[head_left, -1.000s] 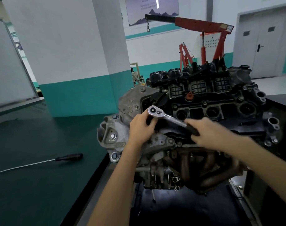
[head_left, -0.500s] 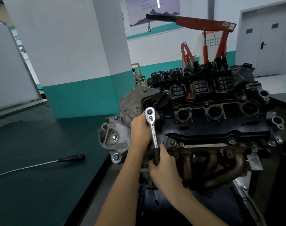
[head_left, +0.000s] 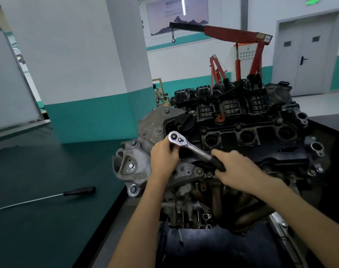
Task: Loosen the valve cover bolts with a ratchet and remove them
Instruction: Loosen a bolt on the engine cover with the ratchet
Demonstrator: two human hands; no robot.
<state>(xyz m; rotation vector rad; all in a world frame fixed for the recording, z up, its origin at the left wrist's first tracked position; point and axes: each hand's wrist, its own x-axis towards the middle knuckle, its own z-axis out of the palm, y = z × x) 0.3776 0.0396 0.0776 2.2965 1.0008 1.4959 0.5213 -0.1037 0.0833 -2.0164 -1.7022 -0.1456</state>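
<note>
Two hands on one ratchet (head_left: 191, 147) | left hand (head_left: 163, 157) curls round its head at the valve cover's (head_left: 230, 136) near-left corner | right hand (head_left: 236, 167) grips the black handle, slanting along the cover's front edge | bolt beneath hidden | black-handled long tool (head_left: 79, 191) on table (head_left: 39, 229), well left of cover

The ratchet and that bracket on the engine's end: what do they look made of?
Ratchet: polished, probably chromed steel, bright and mirror-like; its grip looks like black rubber or plastic, matte. Bracket: likely cast aluminium, dull grey and grainy.
</note>
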